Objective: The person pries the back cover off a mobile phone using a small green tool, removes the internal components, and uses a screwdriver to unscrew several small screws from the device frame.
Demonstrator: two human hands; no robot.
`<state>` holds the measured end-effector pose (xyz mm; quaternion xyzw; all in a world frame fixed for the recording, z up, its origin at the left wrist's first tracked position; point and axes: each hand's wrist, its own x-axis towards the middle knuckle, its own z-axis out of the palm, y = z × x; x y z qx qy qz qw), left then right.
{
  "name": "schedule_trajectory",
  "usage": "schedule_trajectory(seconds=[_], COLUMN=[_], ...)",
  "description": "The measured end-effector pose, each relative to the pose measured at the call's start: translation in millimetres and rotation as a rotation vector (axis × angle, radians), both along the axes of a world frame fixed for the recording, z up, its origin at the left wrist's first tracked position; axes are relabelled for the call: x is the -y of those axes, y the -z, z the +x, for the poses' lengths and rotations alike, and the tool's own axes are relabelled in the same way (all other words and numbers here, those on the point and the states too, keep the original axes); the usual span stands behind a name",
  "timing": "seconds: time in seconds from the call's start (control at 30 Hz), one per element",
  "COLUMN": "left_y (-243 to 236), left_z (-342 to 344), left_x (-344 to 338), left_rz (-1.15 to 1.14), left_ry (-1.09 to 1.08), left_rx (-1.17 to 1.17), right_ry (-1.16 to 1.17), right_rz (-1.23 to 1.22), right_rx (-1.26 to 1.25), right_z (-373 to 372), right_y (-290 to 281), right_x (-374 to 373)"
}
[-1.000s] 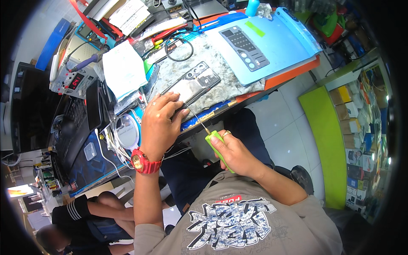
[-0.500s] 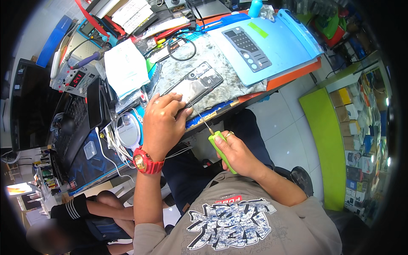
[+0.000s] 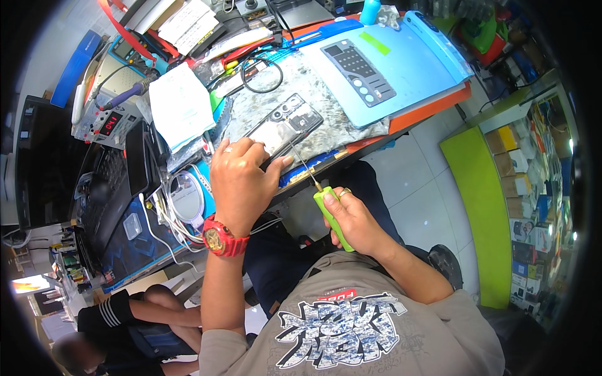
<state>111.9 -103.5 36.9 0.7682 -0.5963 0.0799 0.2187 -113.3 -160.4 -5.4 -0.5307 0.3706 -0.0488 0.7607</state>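
Note:
A smartphone (image 3: 305, 119) with its inner parts showing near the camera lenses lies aslant on a grey mottled work mat (image 3: 338, 125), close to the table's front edge. My left hand (image 3: 241, 178) is closed over its nearer left end, thumb along the front side, fingers over the top. In my right hand (image 3: 356, 219) is a green-handled screwdriver (image 3: 328, 203), gripped in a fist with the thumb along the handle. Its long thin shaft points up and left, and the tip reaches the phone's front long edge, just right of my left thumb. Whether the tip sits inside the seam, I cannot tell.
Right of the mat lies a light blue board (image 3: 389, 69) with a dark tool tray. A coiled black cable (image 3: 262, 75), white papers (image 3: 182, 103), a power supply (image 3: 106, 122) and white cables (image 3: 164, 216) crowd the left. Another person (image 3: 138, 319) sits at lower left.
The screwdriver's tip has shifted along the phone's front edge, away from my left hand toward the camera end. My right hand has moved slightly right. My left hand stays on the phone.

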Motion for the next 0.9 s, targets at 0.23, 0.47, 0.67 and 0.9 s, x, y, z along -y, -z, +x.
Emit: schedule_trajectory(seconds=[0.23,0.47,0.67,0.9], left_y=[1.8,5.2,2.4,10.5], left_z=[-1.5,-1.0,14.0,-12.9], left_x=[0.4,-3.6,-13.9,-2.3], left_rz=[-0.076,-0.065,-0.039,-0.121], left_ry=[0.040,0.060,0.148,0.081], left_rx=[0.000,0.002,0.087,-0.076], right_ry=[0.049,0.096,0.035,0.011], right_rz=[0.105,0.099,-0.108,-0.096], right_rx=[0.040,0.044,0.017,0.017], right_z=[-1.2,-3.7,-11.9,1.6], right_y=[-1.6,-2.7,-8.6,-2.5], right_x=[3.3,9.6,8.2,-7.5])
